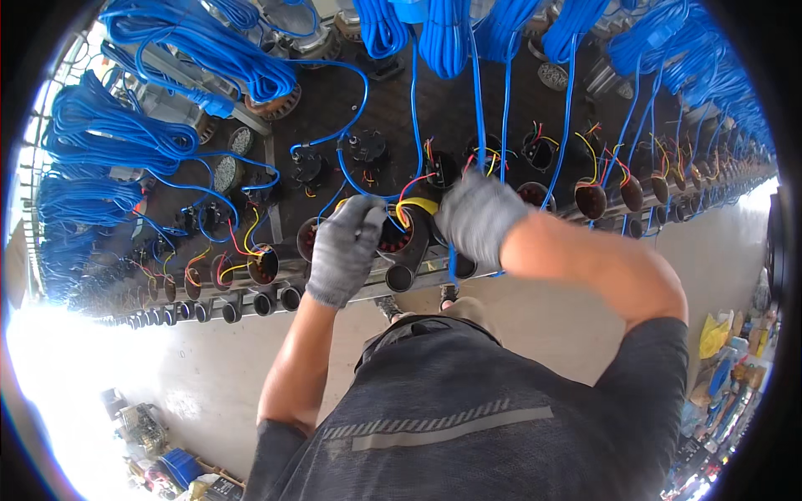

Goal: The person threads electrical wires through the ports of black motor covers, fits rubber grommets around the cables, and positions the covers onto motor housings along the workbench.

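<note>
My left hand point(344, 250), in a grey knit glove, is closed beside the open end of a round dark motor housing point(395, 238). What its fingers hold, if anything, is hidden. My right hand point(480, 215), gloved alike and slightly blurred, is curled closed to the right of that housing. Its grip is also hidden, with a blue cable point(479, 108) passing down by its fingertips. Between both hands a yellow strip point(418, 203) bends out of the housing toward my right hand, next to a red wire point(409, 185). A black round part point(443, 169) with thin wires lies just beyond.
Similar housings point(591, 200) with loose coloured wires line the bench edge both ways. Black caps point(368, 146) lie on the dark bench top point(334, 100). Coiled blue cables point(125, 134) are heaped at the back and left. Assorted goods point(727, 367) stand on the floor at right.
</note>
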`<state>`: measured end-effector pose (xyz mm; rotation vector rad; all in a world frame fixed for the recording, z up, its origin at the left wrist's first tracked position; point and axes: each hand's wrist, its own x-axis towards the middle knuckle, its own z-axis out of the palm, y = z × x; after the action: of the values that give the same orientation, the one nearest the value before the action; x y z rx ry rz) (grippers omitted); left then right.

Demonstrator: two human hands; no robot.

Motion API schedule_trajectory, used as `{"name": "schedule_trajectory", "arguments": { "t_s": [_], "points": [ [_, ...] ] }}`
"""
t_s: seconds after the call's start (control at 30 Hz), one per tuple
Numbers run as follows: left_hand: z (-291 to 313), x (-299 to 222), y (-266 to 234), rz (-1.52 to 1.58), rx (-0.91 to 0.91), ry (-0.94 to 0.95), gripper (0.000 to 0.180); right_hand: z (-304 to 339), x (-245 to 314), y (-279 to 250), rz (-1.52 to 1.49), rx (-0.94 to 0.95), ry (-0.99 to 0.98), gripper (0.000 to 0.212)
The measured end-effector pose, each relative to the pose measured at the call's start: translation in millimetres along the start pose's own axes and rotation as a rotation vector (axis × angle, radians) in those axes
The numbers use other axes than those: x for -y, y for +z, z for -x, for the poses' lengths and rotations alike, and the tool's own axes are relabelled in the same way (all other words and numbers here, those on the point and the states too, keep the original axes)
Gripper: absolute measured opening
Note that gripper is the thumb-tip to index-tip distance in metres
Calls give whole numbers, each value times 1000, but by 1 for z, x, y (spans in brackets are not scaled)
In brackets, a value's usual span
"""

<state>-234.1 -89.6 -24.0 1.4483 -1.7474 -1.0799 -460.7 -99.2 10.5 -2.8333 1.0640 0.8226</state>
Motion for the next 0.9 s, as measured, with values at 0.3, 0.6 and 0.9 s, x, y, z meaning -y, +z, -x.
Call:
{"name": "schedule_trajectory", "arguments": {
  "t_s": [0.3, 0.6, 0.9],
  "points": [
    [-137, 26, 106, -940, 681, 570, 17, 55, 82, 207, -268, 571, 121, 33],
    [-172, 77, 167, -1659, 936, 832, 13, 66, 91, 316, -506, 738, 315, 33],
    [-182, 46, 129, -969, 583, 350, 28, 92, 97, 391, -618, 2, 582, 26]
  ]
}}
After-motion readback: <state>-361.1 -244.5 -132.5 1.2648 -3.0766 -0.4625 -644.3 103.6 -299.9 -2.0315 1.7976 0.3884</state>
